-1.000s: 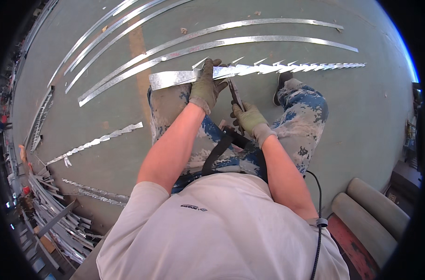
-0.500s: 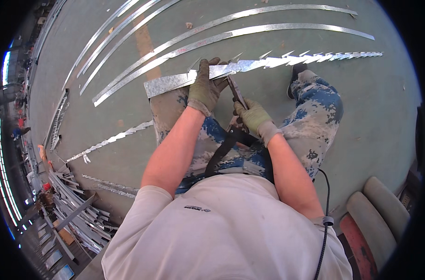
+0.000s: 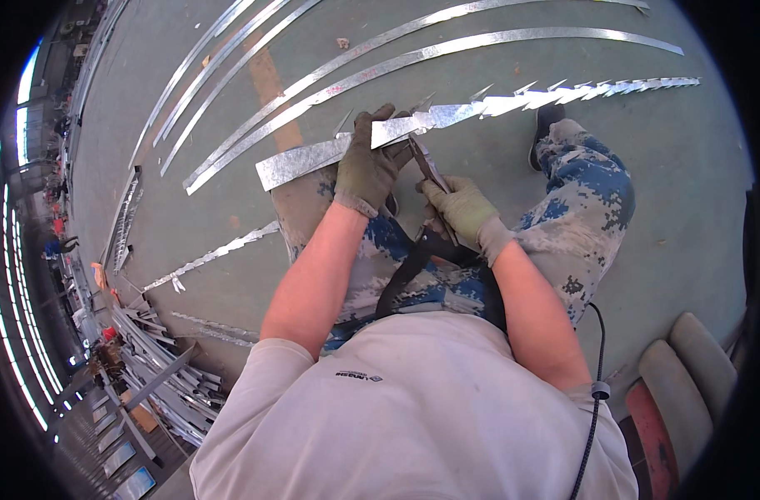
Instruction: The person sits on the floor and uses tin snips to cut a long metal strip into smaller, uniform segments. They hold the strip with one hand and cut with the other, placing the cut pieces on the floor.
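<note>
My gloved left hand (image 3: 366, 171) is closed around a long galvanized metal strip (image 3: 300, 161), near its plain wide left end. From there the strip runs up to the right, its edge cut into a row of bent, pointed tabs. In my gloved right hand (image 3: 463, 207) is a pair of dark tin snips (image 3: 430, 169). Their jaws meet the strip's near edge just right of my left fingers; whether they are closed on the metal cannot be made out. Both hands are in front of my camouflage-trousered knees (image 3: 584, 196).
Several uncut metal strips (image 3: 471, 52) lie curved across the green floor beyond. Another notched strip (image 3: 217, 253) lies left of my legs. A heap of metal offcuts (image 3: 167, 367) sits at lower left. Padded seats (image 3: 676, 387) stand at lower right, and a black cable (image 3: 598, 358) hangs beside my right arm.
The view has shifted slightly, so the floor and strips appear farther right. The held strip and my left hand have slid a little left against the floor. Both hands keep their hold.
</note>
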`<state>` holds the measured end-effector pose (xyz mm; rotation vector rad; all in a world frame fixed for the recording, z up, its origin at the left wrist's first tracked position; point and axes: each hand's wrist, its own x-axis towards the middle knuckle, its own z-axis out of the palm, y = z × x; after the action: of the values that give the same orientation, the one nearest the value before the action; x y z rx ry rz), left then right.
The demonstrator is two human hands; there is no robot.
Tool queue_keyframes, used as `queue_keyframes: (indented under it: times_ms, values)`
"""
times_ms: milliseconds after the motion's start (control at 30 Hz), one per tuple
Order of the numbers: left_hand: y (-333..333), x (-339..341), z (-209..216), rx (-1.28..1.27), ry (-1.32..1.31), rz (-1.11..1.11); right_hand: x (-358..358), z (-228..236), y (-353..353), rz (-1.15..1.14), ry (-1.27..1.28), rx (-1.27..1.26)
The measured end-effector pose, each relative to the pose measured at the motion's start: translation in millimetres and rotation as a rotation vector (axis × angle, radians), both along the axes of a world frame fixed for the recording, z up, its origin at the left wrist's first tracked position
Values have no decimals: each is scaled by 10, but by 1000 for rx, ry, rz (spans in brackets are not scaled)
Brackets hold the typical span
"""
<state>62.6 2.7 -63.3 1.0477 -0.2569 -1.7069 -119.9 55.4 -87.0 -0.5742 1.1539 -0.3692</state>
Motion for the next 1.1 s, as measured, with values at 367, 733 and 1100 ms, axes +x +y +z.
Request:
queue_keyframes:
  times_ms: [367,733,1100]
  values:
    - [14,139,-143,2,127,-7,-114,130,-103,-8,-261,102]
    - [71,119,-109,-50,161,20,-193,48,-30,-164,-900,378]
    - [90,94,-57,-111,147,-4,-202,-14,-7,-126,-1040,339]
